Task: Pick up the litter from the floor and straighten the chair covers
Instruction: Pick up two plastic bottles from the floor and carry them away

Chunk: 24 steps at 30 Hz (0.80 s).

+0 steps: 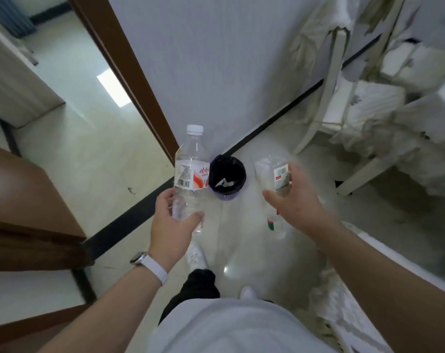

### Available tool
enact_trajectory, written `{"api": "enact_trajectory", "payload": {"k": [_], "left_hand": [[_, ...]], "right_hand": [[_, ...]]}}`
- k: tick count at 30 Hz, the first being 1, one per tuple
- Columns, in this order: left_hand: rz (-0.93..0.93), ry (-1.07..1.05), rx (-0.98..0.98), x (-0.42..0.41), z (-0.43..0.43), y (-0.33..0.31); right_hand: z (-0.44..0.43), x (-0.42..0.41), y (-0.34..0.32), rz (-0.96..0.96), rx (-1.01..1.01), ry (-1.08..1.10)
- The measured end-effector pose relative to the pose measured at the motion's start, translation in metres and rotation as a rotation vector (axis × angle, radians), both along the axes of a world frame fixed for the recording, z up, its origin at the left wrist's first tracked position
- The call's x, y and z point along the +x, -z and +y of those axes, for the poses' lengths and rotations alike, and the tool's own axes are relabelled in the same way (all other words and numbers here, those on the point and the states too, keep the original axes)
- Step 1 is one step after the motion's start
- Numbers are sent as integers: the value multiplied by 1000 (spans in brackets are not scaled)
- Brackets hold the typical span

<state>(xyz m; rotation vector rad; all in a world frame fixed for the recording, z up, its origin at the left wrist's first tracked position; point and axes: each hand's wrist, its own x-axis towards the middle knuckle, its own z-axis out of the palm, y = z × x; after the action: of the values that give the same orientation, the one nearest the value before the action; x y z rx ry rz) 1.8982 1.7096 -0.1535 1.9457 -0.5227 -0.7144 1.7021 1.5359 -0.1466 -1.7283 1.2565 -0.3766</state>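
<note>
My left hand [174,221] grips the lower part of a clear plastic bottle [190,169] with a white cap and a red and white label, held upright. My right hand [296,202] holds a second clear bottle [273,174], blurred, with a barcode label, tilted. Between the two bottles, on the floor by the wall, stands a small purple bin [227,178] lined with a black bag, with a scrap of white paper inside. A cream chair [356,105] with a rumpled cover stands at the upper right.
A brown door frame [124,72] runs diagonally from the top to the bin. A brown wooden piece of furniture [30,212] is on the left. Another covered chair's edge [348,314] sits at the lower right. My feet are below on the pale tiled floor.
</note>
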Motion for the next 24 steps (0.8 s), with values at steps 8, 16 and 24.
{"api": "enact_trajectory", "payload": {"k": [8,16,24], "left_hand": [[90,108,-43,91,-119,30],[179,329,-76,203,-245,54],[204,369,2,234,-333,111]], "right_hand": [[-85,71,10,119,-26,100],[-180,175,20,282,-69,48],[-259,232,87,200,51,75]]}}
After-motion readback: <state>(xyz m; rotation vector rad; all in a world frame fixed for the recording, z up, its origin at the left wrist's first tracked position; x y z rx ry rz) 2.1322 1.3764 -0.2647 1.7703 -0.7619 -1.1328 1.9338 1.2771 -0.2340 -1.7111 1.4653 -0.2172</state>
